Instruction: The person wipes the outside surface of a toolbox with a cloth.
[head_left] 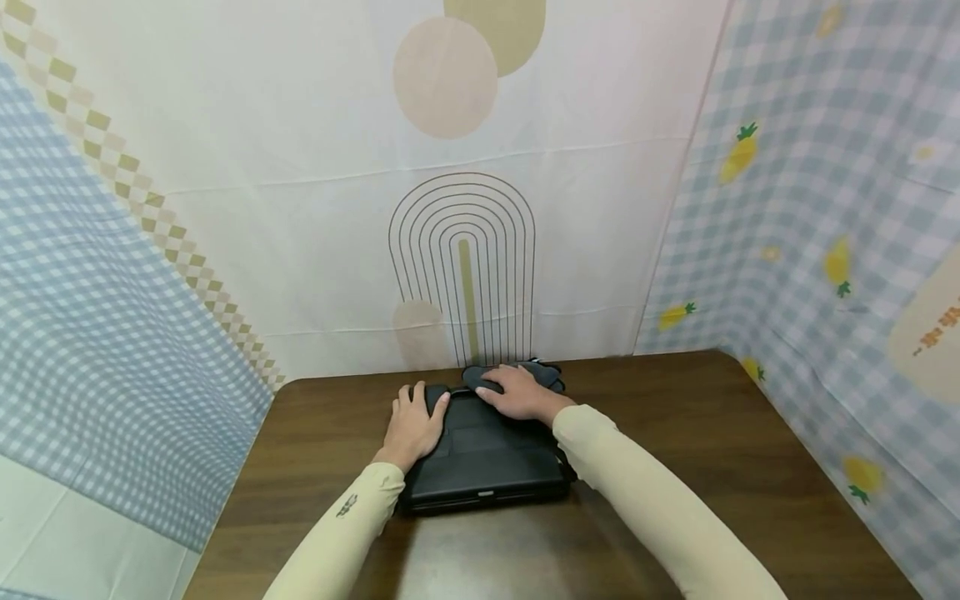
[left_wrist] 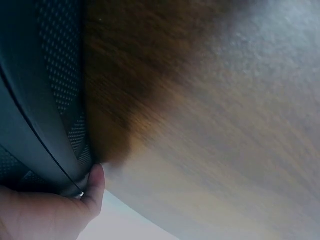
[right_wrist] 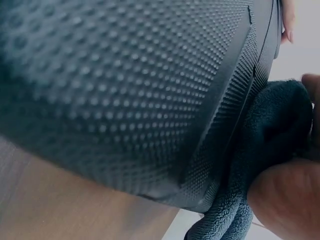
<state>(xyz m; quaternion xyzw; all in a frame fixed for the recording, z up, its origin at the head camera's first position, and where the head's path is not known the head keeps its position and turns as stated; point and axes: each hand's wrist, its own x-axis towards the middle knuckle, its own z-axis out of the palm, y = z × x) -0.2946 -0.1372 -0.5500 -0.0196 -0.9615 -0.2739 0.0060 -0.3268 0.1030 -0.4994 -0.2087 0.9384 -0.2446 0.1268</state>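
Observation:
A black hard case (head_left: 487, 450) with a dotted texture lies flat on the wooden table, its small light latch (head_left: 486, 493) facing me. At its back left corner, my left hand (head_left: 415, 423) holds the case, thumb on top. The left wrist view shows a digit of that hand (left_wrist: 50, 212) bent round the end of the side wall. Along the back edge, my right hand (head_left: 522, 393) grips a dark grey cloth (head_left: 550, 375). The right wrist view has the bunched, fuzzy cloth (right_wrist: 275, 107) between thumb and fingers, right against the case wall.
Behind the table's back edge hangs a white curtain (head_left: 322, 267) with arch and circle prints. Blue checked cloth (head_left: 112, 333) hangs at the left, and more with pineapple prints (head_left: 810, 250) at the right. Brown tabletop (head_left: 322, 467) surrounds the case.

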